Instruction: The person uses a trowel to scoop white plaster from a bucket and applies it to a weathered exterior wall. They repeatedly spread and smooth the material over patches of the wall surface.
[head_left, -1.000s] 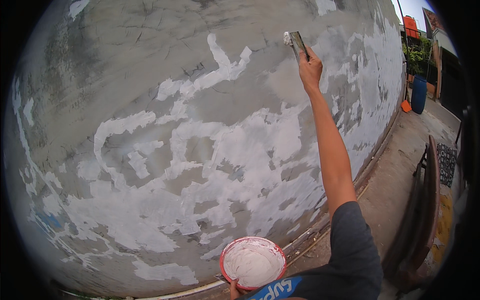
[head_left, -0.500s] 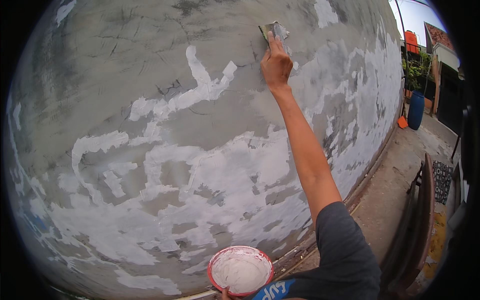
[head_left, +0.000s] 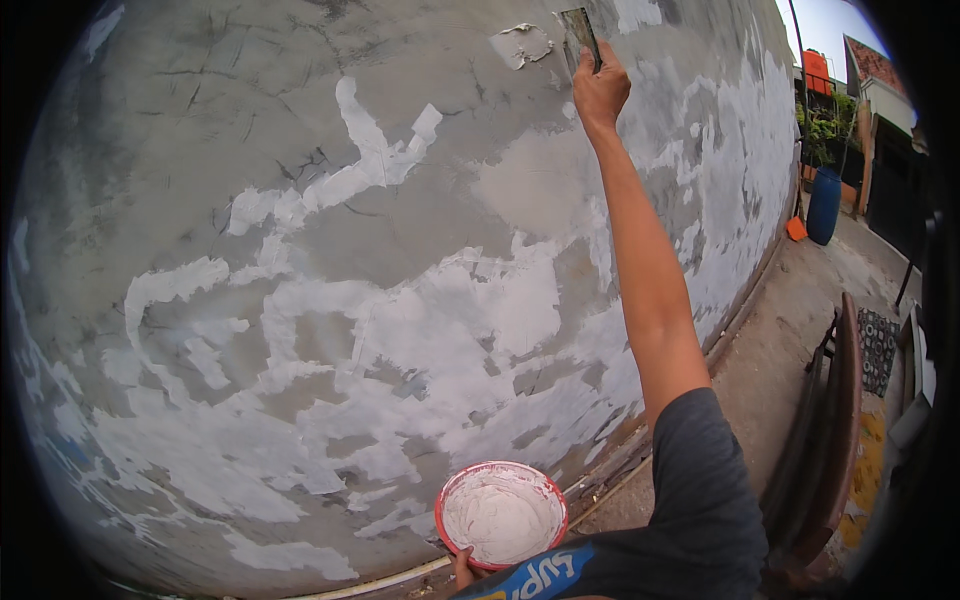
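Note:
My right hand (head_left: 602, 92) is raised high against the grey wall (head_left: 420, 225), closed around a flat putty knife (head_left: 579, 40). Just left of the blade sits a thick, fresh dab of white putty (head_left: 522, 45) stuck to the wall. At the bottom, my left hand (head_left: 463, 568) grips the near left rim of a red bowl (head_left: 441, 515); only its thumb and part of the hand show. Pale, soft putty (head_left: 500, 515) fills much of the bowl. White patches (head_left: 450, 310) cover a large part of the wall's lower and right areas.
A dark wooden bench (head_left: 845, 430) stands at the right on a concrete path (head_left: 765, 370). Farther back are a blue barrel (head_left: 824, 207), an orange dustpan-like object (head_left: 796, 229) and green plants (head_left: 825, 130). A pale pipe (head_left: 385, 578) runs along the wall's foot.
My right hand has moved right with the putty knife, and its blade has tilted. A dab of putty now shows on the wall where the blade was. The bowl sits slightly higher and farther right.

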